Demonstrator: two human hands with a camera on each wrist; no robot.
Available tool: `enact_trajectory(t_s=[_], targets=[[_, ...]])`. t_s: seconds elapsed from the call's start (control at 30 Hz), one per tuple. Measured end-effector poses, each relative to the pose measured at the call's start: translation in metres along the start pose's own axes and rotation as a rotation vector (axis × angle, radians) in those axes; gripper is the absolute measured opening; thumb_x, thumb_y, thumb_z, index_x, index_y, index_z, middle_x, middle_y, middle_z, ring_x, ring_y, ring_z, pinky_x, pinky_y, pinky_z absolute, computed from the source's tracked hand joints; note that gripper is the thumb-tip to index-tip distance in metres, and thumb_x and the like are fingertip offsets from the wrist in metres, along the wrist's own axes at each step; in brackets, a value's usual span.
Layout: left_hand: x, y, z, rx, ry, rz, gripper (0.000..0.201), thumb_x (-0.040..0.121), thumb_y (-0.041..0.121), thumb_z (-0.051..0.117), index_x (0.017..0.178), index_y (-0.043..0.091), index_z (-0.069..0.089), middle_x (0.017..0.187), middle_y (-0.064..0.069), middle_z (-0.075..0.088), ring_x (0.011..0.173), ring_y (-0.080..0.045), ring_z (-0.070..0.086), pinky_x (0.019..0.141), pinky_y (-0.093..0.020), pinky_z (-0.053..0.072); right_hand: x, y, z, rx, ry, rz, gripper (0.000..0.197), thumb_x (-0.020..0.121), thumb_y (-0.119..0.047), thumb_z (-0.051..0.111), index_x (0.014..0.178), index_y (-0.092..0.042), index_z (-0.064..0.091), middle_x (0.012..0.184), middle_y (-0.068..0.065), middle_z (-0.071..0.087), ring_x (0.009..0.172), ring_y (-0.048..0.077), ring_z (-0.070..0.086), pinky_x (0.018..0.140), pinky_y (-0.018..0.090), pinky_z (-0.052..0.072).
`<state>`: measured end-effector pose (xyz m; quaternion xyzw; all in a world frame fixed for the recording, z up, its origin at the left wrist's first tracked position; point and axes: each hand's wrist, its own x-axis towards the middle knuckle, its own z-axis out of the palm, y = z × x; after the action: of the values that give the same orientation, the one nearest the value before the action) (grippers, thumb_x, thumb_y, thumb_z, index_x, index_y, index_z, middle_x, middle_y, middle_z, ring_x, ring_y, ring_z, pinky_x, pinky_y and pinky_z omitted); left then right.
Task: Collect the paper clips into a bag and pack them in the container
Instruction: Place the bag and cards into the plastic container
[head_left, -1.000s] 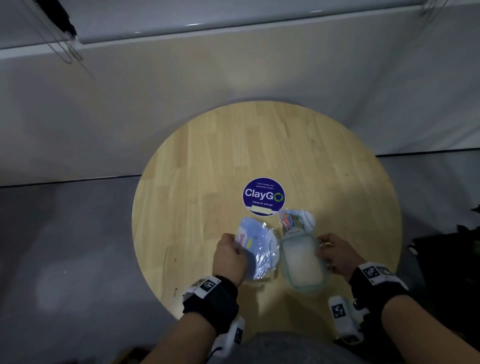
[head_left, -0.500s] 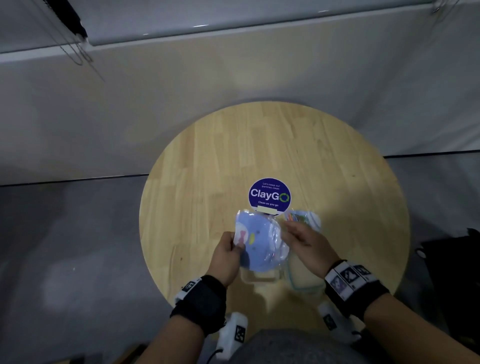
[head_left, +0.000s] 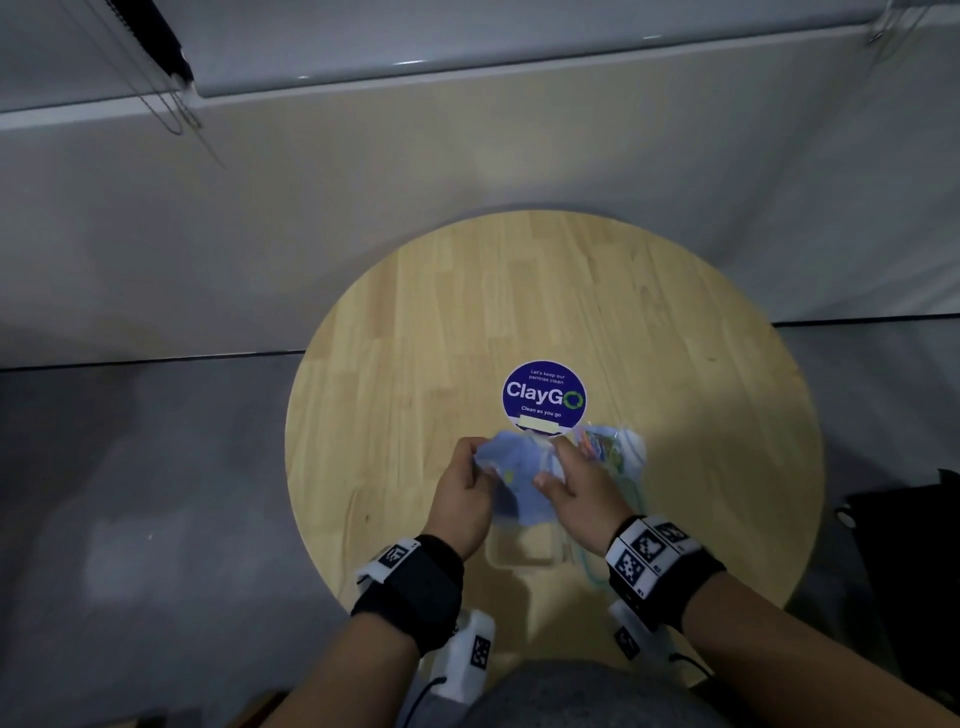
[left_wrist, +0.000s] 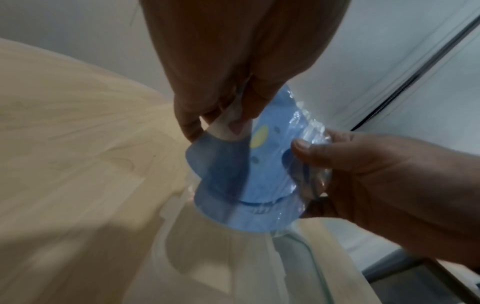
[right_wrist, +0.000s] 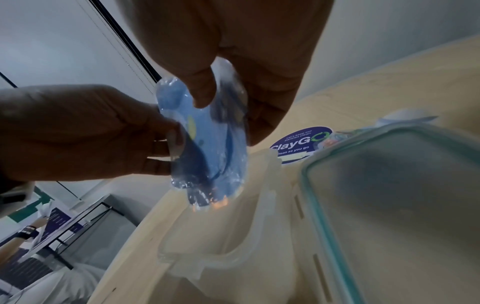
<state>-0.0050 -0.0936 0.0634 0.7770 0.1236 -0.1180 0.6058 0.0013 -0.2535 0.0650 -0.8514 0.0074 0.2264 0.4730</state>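
Your left hand pinches the left edge of a blue plastic bag; your right hand grips its right side, holding it above the clear container on the round worktop. The teal-rimmed lid lies just right.

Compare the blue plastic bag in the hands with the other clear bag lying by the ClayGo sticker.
The blue patterned plastic bag is held up above the round wooden table, gripped by the left hand and right hand; the clear bag of coloured clips lies untouched on the table. The held one looks blue; the lying one shows mixed colours. Both are glossy plastic.
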Motion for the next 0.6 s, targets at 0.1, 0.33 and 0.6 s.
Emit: enact_trajectory(t_s=[0.1, 0.33, 0.6], targets=[[-0.003, -0.001, 0.001, 0.004, 0.041, 0.028, 0.027, 0.091, -0.003, 0.045, 0.108, 0.018, 0.046, 0.086, 0.001, 0.06, 0.077, -0.014, 0.056, 0.063, -0.012, 0.045, -0.002, 0.003, -0.001, -0.047, 0.02, 0.041, 0.014, 0.092, -0.032, 0.05, 0.105, -0.029, 0.045, 0.098, 0.004, 0.064, 0.091, 0.023, 0.06, 0.085, 0.043, 0.051], [-0.01, -0.006, 0.007, 0.441, -0.108, 0.16, 0.067, 0.083, 0.001, 0.05, 0.138, 0.034, 0.031, 0.118, -0.008, 0.053, 0.099, -0.024, 0.058, 0.085, -0.034, 0.046, -0.009, 0.005, 0.006, -0.326, -0.022, 0.183, 0.042, 0.091, -0.023, 0.053, 0.13, -0.022, 0.036, 0.112, 0.011, 0.062, 0.101, 0.029, 0.062, 0.086, 0.038, 0.051], [-0.016, -0.018, 0.022, 0.67, -0.165, 0.062, 0.043, 0.09, 0.01, 0.049, 0.131, 0.015, 0.037, 0.117, -0.013, 0.062, 0.102, -0.03, 0.06, 0.077, -0.029, 0.041, 0.005, 0.006, 0.028, -0.588, -0.078, 0.222, 0.04, 0.082, -0.017, 0.058, 0.118, -0.011, 0.042, 0.114, 0.011, 0.056, 0.101, 0.03, 0.061, 0.088, 0.041, 0.051]])
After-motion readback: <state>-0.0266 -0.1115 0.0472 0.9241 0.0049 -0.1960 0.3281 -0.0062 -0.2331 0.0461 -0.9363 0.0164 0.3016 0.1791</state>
